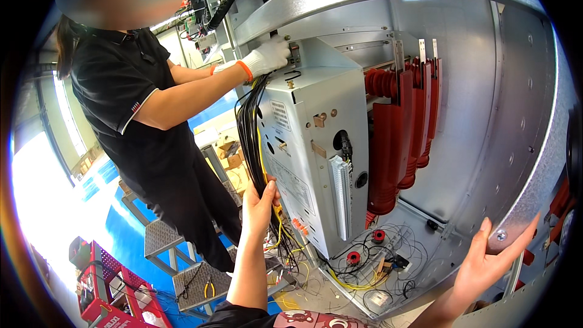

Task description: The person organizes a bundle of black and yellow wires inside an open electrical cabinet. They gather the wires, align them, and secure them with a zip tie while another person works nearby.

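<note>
My left hand [261, 205] is closed around a bundle of black wires [248, 127] with a few yellow ones, which hangs down beside a grey metal mechanism box [316, 146]. The loose wire ends fan out below my fist. My right hand [486, 267] rests with thumb and fingers spread against the lower corner of the curved metal cabinet frame [516, 222]. Across from me a person in dark clothes works at the top of the box, a white glove [267, 58] with an orange cuff by the upper end of the bundle.
Red insulators [388, 152] stand in the cabinet right of the box. Tangled wires and red spools [353, 259] lie on the cabinet floor. Pliers [209, 287] lie on a metal step [200, 273], near a red tool cart [115, 291] at lower left.
</note>
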Demonstrator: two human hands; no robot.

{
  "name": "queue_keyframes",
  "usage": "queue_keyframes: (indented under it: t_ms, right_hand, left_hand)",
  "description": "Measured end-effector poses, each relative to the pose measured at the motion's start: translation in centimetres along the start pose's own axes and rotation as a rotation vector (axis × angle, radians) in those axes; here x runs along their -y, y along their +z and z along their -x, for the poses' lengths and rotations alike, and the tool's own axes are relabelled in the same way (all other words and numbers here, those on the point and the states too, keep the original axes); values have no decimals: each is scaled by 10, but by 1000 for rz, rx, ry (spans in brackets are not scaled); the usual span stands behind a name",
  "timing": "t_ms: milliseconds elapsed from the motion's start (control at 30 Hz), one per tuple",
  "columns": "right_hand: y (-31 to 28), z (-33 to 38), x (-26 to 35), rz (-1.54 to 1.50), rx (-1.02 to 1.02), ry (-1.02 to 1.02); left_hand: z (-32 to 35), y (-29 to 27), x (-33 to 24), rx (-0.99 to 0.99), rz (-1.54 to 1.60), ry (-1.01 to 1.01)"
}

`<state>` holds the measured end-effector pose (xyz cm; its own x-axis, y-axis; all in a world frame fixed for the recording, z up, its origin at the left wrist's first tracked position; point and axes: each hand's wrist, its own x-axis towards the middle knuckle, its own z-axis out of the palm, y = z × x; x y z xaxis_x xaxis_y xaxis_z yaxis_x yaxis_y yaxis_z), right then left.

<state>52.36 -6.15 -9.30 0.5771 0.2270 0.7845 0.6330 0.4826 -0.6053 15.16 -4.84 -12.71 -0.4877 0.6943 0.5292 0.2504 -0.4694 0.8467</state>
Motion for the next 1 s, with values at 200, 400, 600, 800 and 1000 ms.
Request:
queue_keyframes:
  t_ms: [200, 400, 600, 800, 1000]
  right_hand:
    - [0, 0, -1, 16, -1, -9]
    - [0, 0, 2, 19, -14, 11]
    - [2, -1, 8, 5, -13, 70]
    - [1, 1, 2, 29, -28, 37]
    - [1, 1, 4, -4, -15, 51]
  left_hand:
    - [0, -1, 0, 11, 3, -19]
    - [1, -1, 1, 20, -12, -18]
    - [3, 0, -4, -7, -51, 2]
    - [3, -5, 4, 16, -25, -27]
    - [-2, -5, 17, -7, -3, 40]
